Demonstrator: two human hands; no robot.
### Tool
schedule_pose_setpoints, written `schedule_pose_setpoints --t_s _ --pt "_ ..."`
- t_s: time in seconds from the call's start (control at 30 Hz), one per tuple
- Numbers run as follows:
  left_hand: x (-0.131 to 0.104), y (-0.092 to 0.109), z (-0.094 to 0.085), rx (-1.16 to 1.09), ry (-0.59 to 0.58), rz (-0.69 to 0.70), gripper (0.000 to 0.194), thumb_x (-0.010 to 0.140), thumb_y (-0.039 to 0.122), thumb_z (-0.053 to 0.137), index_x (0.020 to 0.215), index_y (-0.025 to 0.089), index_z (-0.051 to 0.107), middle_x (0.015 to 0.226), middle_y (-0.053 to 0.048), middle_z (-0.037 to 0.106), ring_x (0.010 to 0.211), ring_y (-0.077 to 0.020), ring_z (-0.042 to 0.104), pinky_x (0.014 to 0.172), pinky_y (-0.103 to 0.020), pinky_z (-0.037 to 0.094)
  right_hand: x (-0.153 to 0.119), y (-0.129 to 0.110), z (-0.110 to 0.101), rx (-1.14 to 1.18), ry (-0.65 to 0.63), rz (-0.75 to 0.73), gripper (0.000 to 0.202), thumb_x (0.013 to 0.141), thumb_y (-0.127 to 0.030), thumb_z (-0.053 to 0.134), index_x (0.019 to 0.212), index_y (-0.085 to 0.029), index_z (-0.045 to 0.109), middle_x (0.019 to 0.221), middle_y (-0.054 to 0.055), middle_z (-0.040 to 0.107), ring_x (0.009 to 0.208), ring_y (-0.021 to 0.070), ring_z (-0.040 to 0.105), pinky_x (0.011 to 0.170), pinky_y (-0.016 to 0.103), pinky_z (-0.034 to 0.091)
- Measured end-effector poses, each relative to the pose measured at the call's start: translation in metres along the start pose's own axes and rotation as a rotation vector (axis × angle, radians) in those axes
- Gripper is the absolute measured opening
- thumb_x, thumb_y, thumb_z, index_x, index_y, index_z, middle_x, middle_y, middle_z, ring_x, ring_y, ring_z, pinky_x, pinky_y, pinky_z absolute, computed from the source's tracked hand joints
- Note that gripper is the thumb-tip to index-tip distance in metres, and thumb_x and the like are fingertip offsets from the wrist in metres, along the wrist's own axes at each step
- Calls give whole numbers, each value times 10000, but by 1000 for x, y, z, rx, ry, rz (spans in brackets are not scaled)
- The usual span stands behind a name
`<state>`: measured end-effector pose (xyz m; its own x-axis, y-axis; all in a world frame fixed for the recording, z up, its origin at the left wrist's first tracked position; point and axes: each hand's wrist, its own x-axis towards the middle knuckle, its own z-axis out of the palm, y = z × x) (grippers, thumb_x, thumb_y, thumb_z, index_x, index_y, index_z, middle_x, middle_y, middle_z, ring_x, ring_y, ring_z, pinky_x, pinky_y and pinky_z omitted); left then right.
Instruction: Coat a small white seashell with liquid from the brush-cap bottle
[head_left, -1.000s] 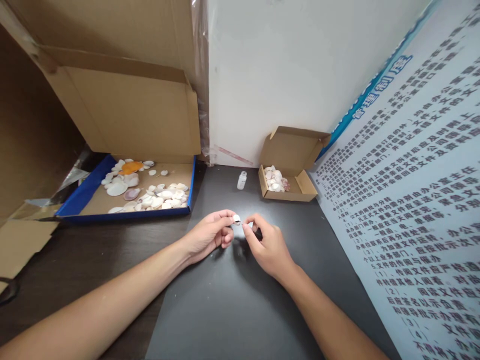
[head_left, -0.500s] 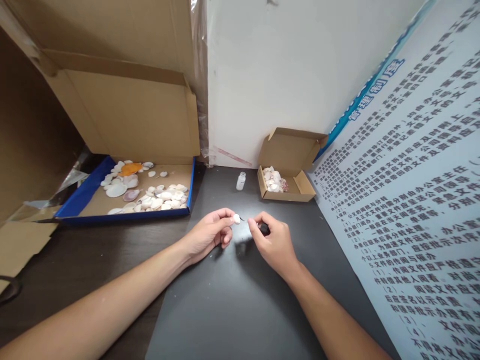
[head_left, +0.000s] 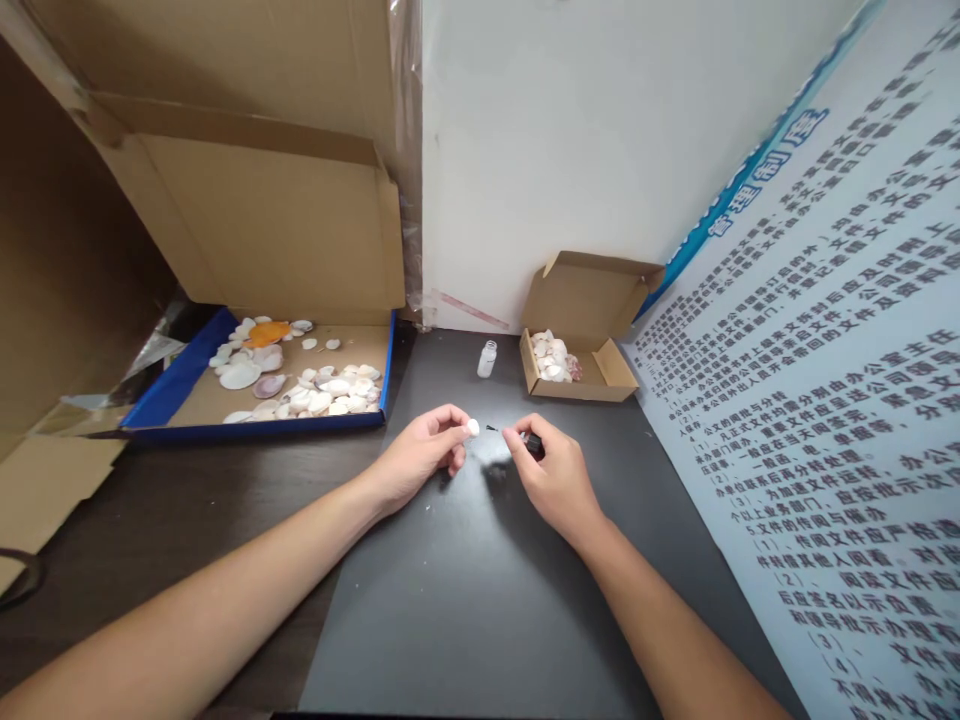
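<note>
Between thumb and fingers, my left hand (head_left: 422,452) pinches a small white shell (head_left: 472,428) near the middle of the view. My right hand (head_left: 553,472), just to the right, is closed on a small brush with a black cap (head_left: 533,444). The dark brush tip (head_left: 492,429) points left at the shell, with a small gap between them. Beyond the hands a small white bottle (head_left: 487,360) stands upright on the dark mat, its top uncapped.
An open blue-edged box (head_left: 387,372) at the left holds many shells and an orange piece. At the back right, a small open cardboard box (head_left: 581,391) has shells in its left part. A white wall panel (head_left: 480,200) and a printed sheet (head_left: 862,400) border the mat.
The brush tip has moved away to the right from the shell. The shell has turned slightly in my left fingers. The whole view has shifted a little.
</note>
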<state>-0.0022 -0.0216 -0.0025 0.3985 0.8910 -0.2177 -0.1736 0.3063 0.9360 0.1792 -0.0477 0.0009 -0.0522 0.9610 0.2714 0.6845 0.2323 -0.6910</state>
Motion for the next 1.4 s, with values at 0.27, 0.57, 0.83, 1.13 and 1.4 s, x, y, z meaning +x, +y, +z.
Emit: schedule_pose_setpoints --t_s 0.27,0.57,0.83,1.13,1.4 --pt "8 7 -16 163 195 95 182 789 329 634 812 174 542 644 37 536 617 -93 479 629 -222 370 3 0 1 146 27 -1 215 912 -329 525 751 -189 553 702 -9 570 639 137 510 611 230 370" --pt "-12 -3 16 -169 -98 -96 99 755 207 649 777 141 580 714 0 570 691 -98 525 721 -235 398 0 -6 -4 223 92 -26 194 903 -317 529 764 -183 553 672 -23 541 599 119 485 573 222 360" --pt "-7 1 6 -239 -43 -22 105 785 209 643 812 155 557 693 1 562 634 -92 515 626 -216 420 -4 -11 -3 211 -10 -80 141 881 -251 510 758 -186 534 645 -35 507 553 105 457 531 207 352" --pt "-9 1 7 -204 -39 -57 159 775 257 658 823 174 531 590 18 544 553 -91 495 529 -191 406 -6 -12 -1 115 23 -92 201 855 -250 529 666 -188 501 572 -47 464 509 96 418 509 208 323" --pt "-6 -2 4 -182 -44 -40 202 777 307 680 850 166 555 512 56 492 460 -67 441 485 -183 418 -3 -11 -1 108 23 -91 175 836 -245 557 672 -184 555 568 -44 486 493 94 416 495 210 323"
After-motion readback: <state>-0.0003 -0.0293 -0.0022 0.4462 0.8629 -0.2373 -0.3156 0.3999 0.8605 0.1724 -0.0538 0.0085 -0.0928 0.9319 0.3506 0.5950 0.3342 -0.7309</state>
